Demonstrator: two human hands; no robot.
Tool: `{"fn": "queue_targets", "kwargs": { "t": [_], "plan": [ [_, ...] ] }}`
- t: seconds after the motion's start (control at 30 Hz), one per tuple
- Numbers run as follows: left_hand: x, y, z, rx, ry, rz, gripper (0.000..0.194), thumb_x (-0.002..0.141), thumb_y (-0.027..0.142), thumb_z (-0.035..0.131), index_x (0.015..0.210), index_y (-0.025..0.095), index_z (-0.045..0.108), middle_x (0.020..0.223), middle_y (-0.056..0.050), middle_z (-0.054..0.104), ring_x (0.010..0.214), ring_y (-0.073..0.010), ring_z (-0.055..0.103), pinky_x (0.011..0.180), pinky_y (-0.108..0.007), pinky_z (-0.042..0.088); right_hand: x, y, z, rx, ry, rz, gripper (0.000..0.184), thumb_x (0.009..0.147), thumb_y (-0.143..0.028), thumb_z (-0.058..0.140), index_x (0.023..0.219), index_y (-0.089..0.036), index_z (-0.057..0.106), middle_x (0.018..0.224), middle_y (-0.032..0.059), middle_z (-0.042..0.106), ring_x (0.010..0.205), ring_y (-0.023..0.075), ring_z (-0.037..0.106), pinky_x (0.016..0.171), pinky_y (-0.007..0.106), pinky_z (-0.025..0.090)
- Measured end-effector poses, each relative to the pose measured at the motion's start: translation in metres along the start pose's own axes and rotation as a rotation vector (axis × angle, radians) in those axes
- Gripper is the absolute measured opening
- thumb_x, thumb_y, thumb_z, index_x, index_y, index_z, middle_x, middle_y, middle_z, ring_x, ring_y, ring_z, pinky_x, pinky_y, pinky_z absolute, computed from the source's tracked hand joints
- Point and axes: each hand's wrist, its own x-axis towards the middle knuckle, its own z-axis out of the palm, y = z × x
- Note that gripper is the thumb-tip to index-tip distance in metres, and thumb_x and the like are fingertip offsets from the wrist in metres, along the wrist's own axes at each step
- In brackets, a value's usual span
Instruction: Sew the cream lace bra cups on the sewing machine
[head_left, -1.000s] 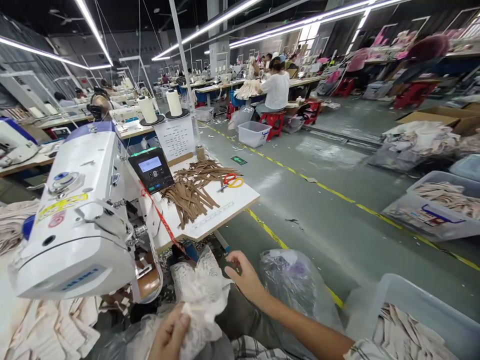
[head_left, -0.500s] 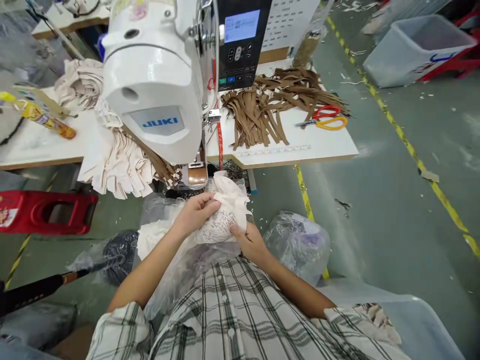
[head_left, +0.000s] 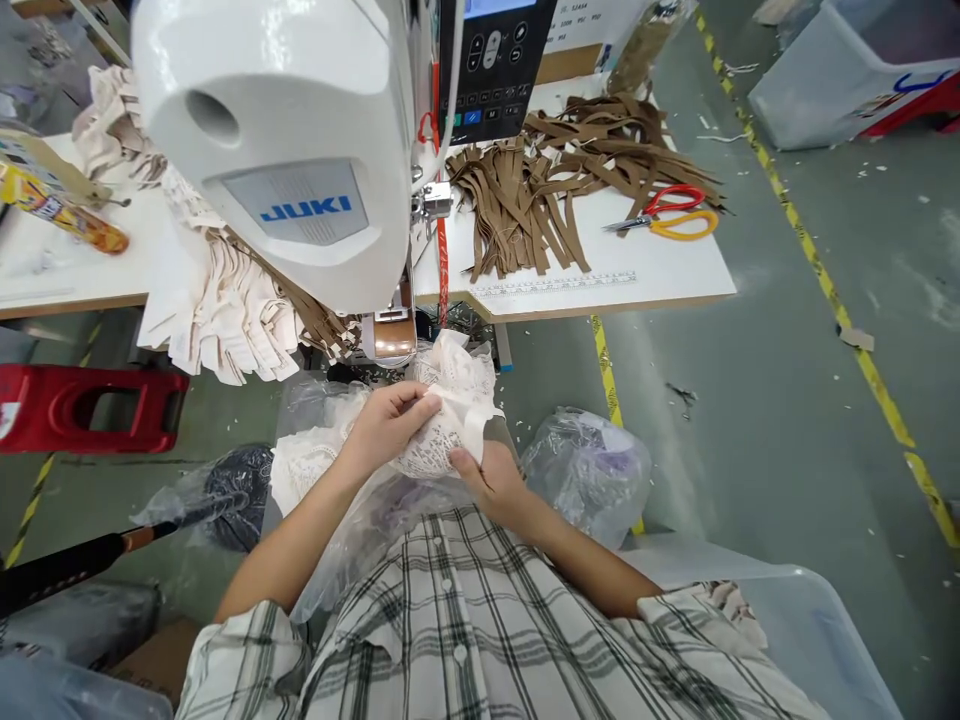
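Both my hands hold a bundle of cream lace fabric [head_left: 450, 400] in front of my lap, just below the head of a white JUKI sewing machine [head_left: 277, 150]. My left hand [head_left: 382, 425] is closed on the lace from the left, fingers curled over its top. My right hand [head_left: 491, 480] grips it from below and the right, with the thumb pressed on the fabric. A clear plastic bag [head_left: 352, 530] with more lace lies under my forearms.
Brown straps [head_left: 555, 180] and red and yellow scissors [head_left: 671, 215] lie on the white table [head_left: 660, 285]. Cream pieces [head_left: 225, 320] hang off its edge. A red stool [head_left: 90, 410] is at left, a plastic bag [head_left: 592, 465] and bin [head_left: 817, 640] at right.
My view has tipped from the workshop down onto the machine and my lap. My right hand came in from open air and closed on the lace with the left.
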Motion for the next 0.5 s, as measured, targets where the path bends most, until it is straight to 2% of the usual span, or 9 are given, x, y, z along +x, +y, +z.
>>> {"fn": "queue_targets", "kwargs": {
  "t": [0.13, 0.2, 0.27, 0.37, 0.43, 0.5],
  "plan": [
    [0.0, -0.01, 0.015, 0.337, 0.265, 0.179, 0.035, 0.096, 0.038, 0.052, 0.072, 0.016, 0.063, 0.063, 0.0, 0.055, 0.061, -0.0119, 0.047, 0.06, -0.025, 0.034, -0.002, -0.006, 0.011, -0.063, 0.051, 0.085, 0.047, 0.091, -0.063, 0.048, 0.066, -0.024, 0.054, 0.06, 0.0073, 0.05, 0.063, 0.0254, 0.052, 0.076, 0.044, 0.045],
    [0.001, -0.014, 0.02, 0.43, 0.316, 0.272, 0.034, 0.096, 0.037, 0.051, 0.072, 0.016, 0.062, 0.066, -0.002, 0.056, 0.066, -0.0136, 0.05, 0.065, -0.027, 0.036, -0.004, -0.006, 0.015, 0.085, 0.025, 0.147, 0.05, 0.089, -0.068, 0.05, 0.068, -0.023, 0.056, 0.063, 0.0079, 0.055, 0.068, 0.0266, 0.056, 0.078, 0.044, 0.046],
    [0.0, -0.014, 0.021, 0.344, 0.293, 0.271, 0.031, 0.096, 0.036, 0.05, 0.074, 0.017, 0.06, 0.069, -0.002, 0.056, 0.068, -0.0138, 0.051, 0.067, -0.026, 0.038, -0.002, -0.004, 0.015, 0.422, -0.026, 0.203, 0.057, 0.087, -0.076, 0.047, 0.082, -0.022, 0.064, 0.075, 0.0092, 0.065, 0.082, 0.0294, 0.063, 0.082, 0.043, 0.049],
    [-0.003, -0.006, 0.019, 0.098, 0.155, 0.143, 0.029, 0.094, 0.038, 0.05, 0.073, 0.018, 0.052, 0.066, 0.002, 0.049, 0.062, -0.0118, 0.046, 0.06, -0.024, 0.036, 0.009, -0.001, 0.01, 0.95, -0.056, 0.306, 0.078, 0.084, -0.086, 0.034, 0.114, -0.022, 0.066, 0.097, 0.0106, 0.073, 0.103, 0.0318, 0.066, 0.088, 0.044, 0.051],
    [-0.004, 0.0, 0.017, 0.087, 0.059, 0.095, 0.033, 0.094, 0.041, 0.049, 0.069, 0.02, 0.045, 0.062, 0.004, 0.043, 0.058, -0.0107, 0.04, 0.056, -0.023, 0.033, 0.018, -0.001, 0.008, 1.093, -0.003, 0.368, 0.077, 0.082, -0.085, 0.04, 0.12, -0.022, 0.065, 0.098, 0.0105, 0.074, 0.101, 0.0319, 0.067, 0.086, 0.045, 0.052],
    [-0.006, 0.005, 0.018, 0.276, 0.033, 0.129, 0.037, 0.095, 0.041, 0.047, 0.065, 0.02, 0.039, 0.059, 0.004, 0.04, 0.055, -0.0107, 0.038, 0.056, -0.024, 0.028, 0.024, 0.001, 0.009, 1.112, 0.095, 0.416, 0.07, 0.075, -0.081, 0.057, 0.111, -0.022, 0.067, 0.084, 0.008, 0.072, 0.084, 0.0298, 0.068, 0.075, 0.041, 0.054]
  ]
}}
